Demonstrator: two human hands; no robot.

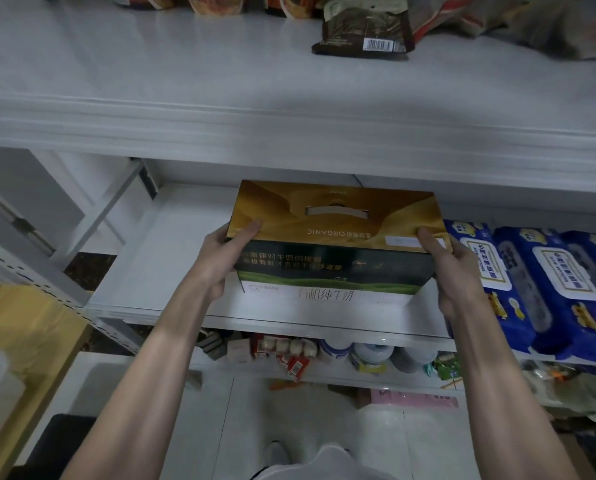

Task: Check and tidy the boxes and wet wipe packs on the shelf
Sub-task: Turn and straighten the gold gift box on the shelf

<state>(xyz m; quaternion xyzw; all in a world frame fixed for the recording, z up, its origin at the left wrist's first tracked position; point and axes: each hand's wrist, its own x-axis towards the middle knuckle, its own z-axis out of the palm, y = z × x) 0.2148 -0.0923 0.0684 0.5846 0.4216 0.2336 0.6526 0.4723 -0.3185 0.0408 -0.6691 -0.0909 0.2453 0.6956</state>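
Head view: the milk box (334, 237) sits on the white shelf (158, 271), just beside the wet wipe packs (549, 289). Left hand (220, 258) and right hand (452, 271) clamp its two ends, thumbs on top. Stiff cardboard, probably heavy (milk cartons presumably inside); end grips or the handle slot (336, 212) would suit.

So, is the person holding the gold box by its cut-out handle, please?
No, the left hand and right hand grip the gold box at its ends; the handle slot is untouched.
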